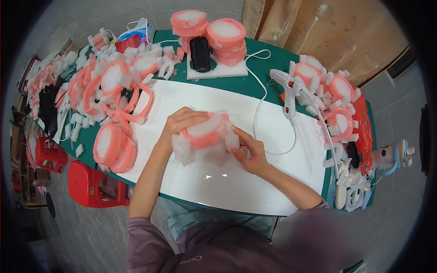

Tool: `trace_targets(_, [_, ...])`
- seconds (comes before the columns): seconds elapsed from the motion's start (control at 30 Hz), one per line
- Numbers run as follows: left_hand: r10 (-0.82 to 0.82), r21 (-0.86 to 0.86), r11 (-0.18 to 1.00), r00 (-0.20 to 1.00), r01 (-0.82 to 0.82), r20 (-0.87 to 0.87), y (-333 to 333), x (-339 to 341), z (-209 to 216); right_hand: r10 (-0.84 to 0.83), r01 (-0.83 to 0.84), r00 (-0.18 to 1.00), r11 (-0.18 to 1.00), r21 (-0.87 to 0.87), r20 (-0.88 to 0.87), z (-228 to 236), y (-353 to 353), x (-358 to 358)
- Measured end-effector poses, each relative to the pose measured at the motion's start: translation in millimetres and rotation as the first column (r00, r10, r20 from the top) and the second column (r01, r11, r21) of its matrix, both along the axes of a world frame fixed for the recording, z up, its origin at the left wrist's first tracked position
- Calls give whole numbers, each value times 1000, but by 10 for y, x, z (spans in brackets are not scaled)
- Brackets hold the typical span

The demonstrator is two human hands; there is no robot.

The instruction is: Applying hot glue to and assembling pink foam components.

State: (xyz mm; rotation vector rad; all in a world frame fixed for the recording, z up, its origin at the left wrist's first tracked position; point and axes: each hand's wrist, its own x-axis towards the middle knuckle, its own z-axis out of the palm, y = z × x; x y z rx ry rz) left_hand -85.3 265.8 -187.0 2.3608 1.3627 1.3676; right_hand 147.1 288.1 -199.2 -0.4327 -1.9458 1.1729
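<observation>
Over the white board (214, 182), a pink foam ring with a white foam centre (200, 132) is held between my two hands. White foam blocks stick out from its sides; one white foam block (182, 148) hangs at its lower left. My left hand (184, 120) grips the ring's left side, fingers lying across its top edge. At the opposite side, my right hand (251, 152) pinches a white foam block (231, 136) against the ring between thumb and fingers. To the right lies a white hot glue gun (287, 88), apart from both hands.
Pink foam rings (226, 38) are stacked at the back beside a black case (200, 54). More foam pieces (111, 79) crowd the table's left, and others (341, 86) the right. The glue gun's white cable (257, 118) loops over the board. Red stools (91, 184) stand at left.
</observation>
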Motion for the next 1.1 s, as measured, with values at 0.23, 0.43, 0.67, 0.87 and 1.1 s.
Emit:
trace_targets(0.23, [4,30,1000,1000,-3,-5,-1,-5,-37,45,-48,999,990,-132,-24,-11,-31,-7])
trace_targets(0.43, [-5,40,999,1000,4,15,17,4,-41,14,-13,1000,997,-73,17,-3,-25,-6])
trace_targets(0.67, [60,107,993,998,-58,-14,16,19,-9,-76,78,996,995,-64,35,13,-23,-29])
trace_targets(0.87, [58,98,994,998,-56,-13,13,23,-12,-120,119,993,986,115,2,82,17,-39])
trace_targets(1.1, [78,115,991,997,-74,-22,32,16,-11,-115,116,993,990,78,-7,49,5,-49])
